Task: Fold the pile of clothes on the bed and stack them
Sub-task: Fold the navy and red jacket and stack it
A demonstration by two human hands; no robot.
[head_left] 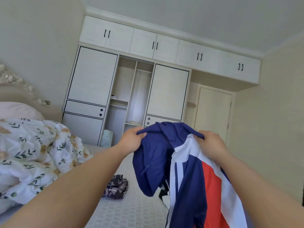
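Jacket (189, 175) (top edge pinched) hangs above bed (131, 211).

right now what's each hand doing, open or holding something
Left hand: closed, gripping the blue, white and red jacket at its top edge.
Right hand: closed, gripping the same jacket.

No text, label, brand or number can be read anywhere in this view. The blue, white and red sports jacket (189, 170) carries only stripes and colour blocks, with no letters that I can see. The small dark patterned cloth (116, 189) on the grey bed sheet (131, 211) has pale marks in its print; they may be shapes and not letters, as they are too small to tell. The white quilt with green leaves (32, 153) shows only a plant pattern. The white wardrobe with black handles (131, 76) bears no sign or sticker with writing.
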